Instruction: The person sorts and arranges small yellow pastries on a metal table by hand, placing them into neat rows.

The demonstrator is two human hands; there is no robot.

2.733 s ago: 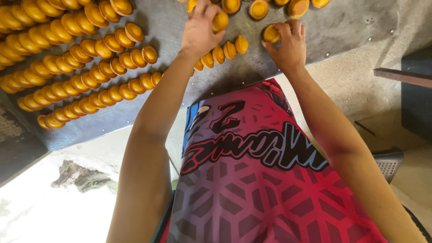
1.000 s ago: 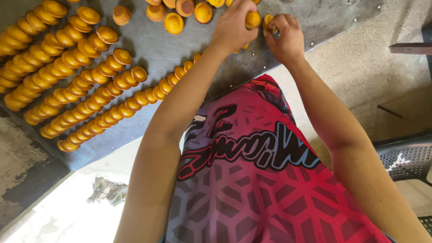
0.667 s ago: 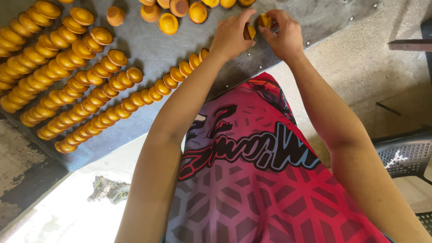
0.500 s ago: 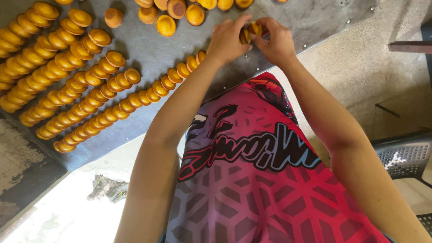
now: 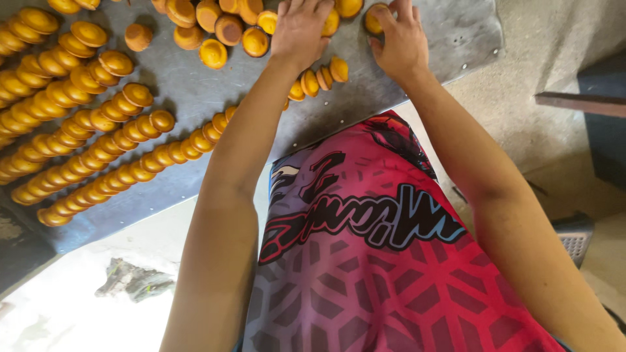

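Note:
Small round golden-brown cakes lie on a grey metal table (image 5: pixel 456 32). Long overlapping rows of cakes (image 5: pixel 98 137) run across its left part, and a loose heap of cakes (image 5: pixel 215 29) sits at the top middle. My left hand (image 5: pixel 301 29) rests palm down over cakes at the end of the nearest row (image 5: pixel 319 75), fingers spread. My right hand (image 5: pixel 398 39) pinches a single cake (image 5: pixel 375 18) between thumb and fingers near the table's top right.
The table's near edge runs diagonally just above my red patterned shirt (image 5: pixel 378 261). Concrete floor (image 5: pixel 554 143) lies to the right, with a dark wooden object (image 5: pixel 587 98) and a grey grate (image 5: pixel 574 238). Pale floor with debris (image 5: pixel 130 280) is lower left.
My hands were together on one cake half a second ago. They have parted: the left now lies flat on the row's end, the right holds a cake further right.

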